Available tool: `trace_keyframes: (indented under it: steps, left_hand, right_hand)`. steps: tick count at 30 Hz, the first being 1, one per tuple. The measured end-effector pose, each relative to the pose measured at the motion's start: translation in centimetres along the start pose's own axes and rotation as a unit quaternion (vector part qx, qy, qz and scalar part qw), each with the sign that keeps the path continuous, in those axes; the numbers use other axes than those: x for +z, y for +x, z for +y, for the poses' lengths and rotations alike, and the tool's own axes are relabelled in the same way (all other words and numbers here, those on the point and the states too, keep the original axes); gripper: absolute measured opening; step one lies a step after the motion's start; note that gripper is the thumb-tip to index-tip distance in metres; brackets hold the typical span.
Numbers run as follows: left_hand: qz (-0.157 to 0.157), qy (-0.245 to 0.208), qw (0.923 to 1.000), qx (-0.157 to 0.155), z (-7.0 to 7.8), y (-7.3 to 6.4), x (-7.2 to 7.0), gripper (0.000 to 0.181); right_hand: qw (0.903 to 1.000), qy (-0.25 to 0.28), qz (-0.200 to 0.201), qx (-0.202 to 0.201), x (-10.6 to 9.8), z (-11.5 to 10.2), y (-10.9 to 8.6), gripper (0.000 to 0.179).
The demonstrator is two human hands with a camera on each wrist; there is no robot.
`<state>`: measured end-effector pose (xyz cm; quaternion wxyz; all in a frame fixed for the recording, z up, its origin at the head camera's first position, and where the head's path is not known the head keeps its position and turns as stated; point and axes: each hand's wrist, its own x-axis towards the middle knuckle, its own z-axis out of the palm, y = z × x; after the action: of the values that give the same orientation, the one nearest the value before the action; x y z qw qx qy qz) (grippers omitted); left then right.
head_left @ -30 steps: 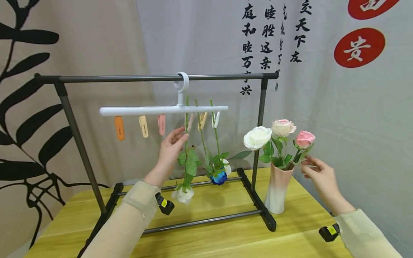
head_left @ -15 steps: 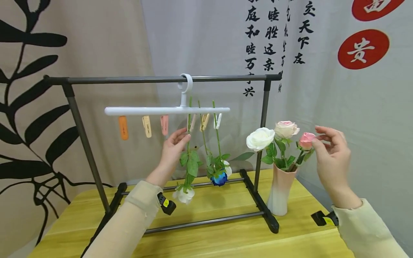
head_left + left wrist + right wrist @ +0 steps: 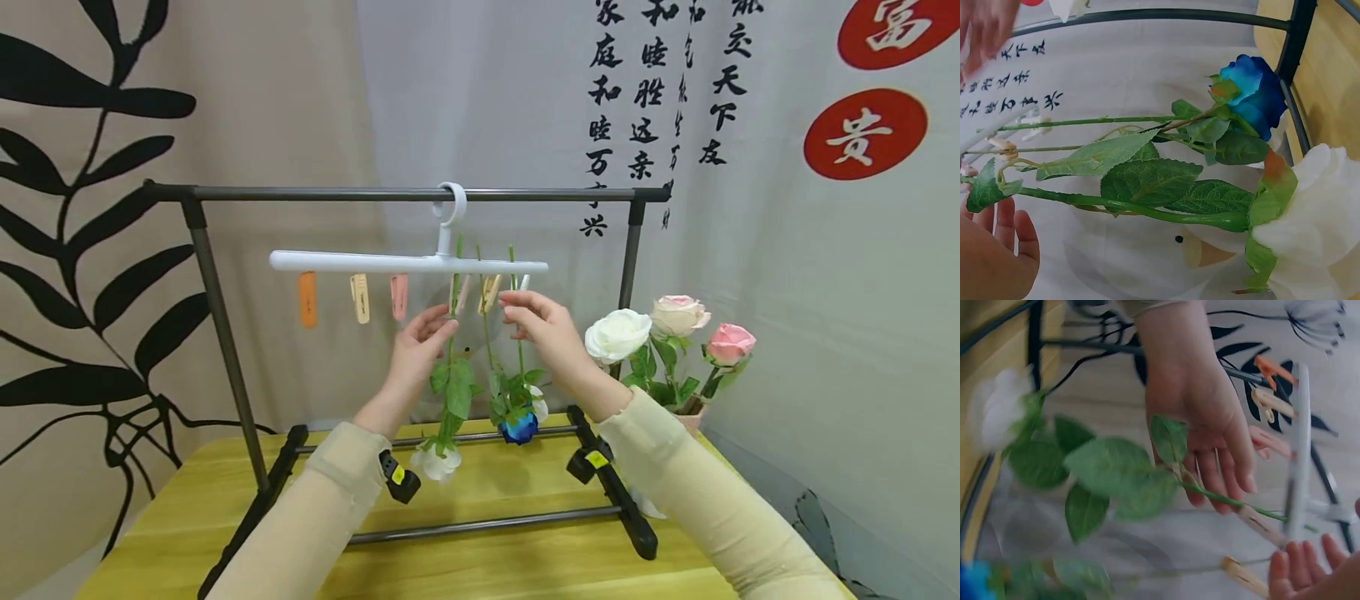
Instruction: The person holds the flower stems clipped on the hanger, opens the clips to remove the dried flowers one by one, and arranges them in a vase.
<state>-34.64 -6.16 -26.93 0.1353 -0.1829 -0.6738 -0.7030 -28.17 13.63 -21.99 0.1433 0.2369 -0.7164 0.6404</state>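
A white hanger (image 3: 360,263) with coloured clips hangs from the dark rack's top bar (image 3: 315,194). Three flowers hang head down from its right clips, among them a white rose (image 3: 437,461) and a blue rose (image 3: 519,428). My left hand (image 3: 431,321) lies with straight fingers against the white rose's stem (image 3: 1116,205). My right hand (image 3: 513,304) hovers just below the right clips, fingers loosely bent at the rightmost stem, holding nothing that I can see. In the right wrist view the left hand (image 3: 1204,419) shows behind the stem, beside the blurred hanger (image 3: 1297,444).
Three upright roses, white (image 3: 617,334), cream (image 3: 678,314) and pink (image 3: 731,343), stand at the right; my right sleeve hides most of their vase. The rack's feet (image 3: 637,533) rest on a yellow wooden table (image 3: 525,567). Printed cloth hangs close behind.
My right hand has left the pink rose in the vase and swung left to the stems under the hanger. The left hand has stayed at the white rose's stem.
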Motion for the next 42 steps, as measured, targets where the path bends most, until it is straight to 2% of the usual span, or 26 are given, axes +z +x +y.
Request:
trace_keyframes:
  steps: [4,8,11,17,23,28,34,39,42]
  left_hand:
    - [0.005,-0.001,1.0000,0.001,-0.2,0.0,0.5,0.040]
    - [0.020,0.004,0.9998,0.003,-0.2,0.0,0.6,0.040]
    - [0.023,0.009,0.9997,0.010,-0.2,0.1,0.6,0.040]
    - [0.015,0.000,0.9998,0.014,0.1,0.2,0.8,0.039]
    - [0.018,-0.012,0.9997,0.010,0.3,0.1,1.0,0.039]
    - [0.016,-0.015,0.9997,0.007,0.4,0.1,0.9,0.040]
    - [0.019,-0.001,0.9998,0.011,0.5,0.0,0.7,0.040]
    - [0.019,0.008,0.9998,0.009,0.4,0.1,0.6,0.039]
    - [0.019,0.016,0.9996,0.009,0.2,0.0,0.4,0.039]
  right_hand:
    - [0.9921,0.084,-0.027,0.090,1.8,1.6,1.9,0.046]
    - [0.9795,0.145,-0.038,0.135,3.4,2.7,2.8,0.049]
    - [0.9693,0.201,-0.028,0.140,4.3,3.0,3.6,0.050]
    - [0.9475,0.299,0.003,0.115,5.4,3.1,5.1,0.045]
    - [0.9346,0.332,0.033,0.122,6.3,3.0,5.9,0.039]
    - [0.9303,0.339,0.054,0.130,6.6,3.0,6.3,0.039]
    - [0.9252,0.349,0.053,0.139,6.5,3.0,6.7,0.038]
    - [0.9161,0.366,0.053,0.156,6.4,3.2,7.0,0.037]
    - [0.9138,0.368,0.057,0.162,6.4,3.3,7.2,0.037]
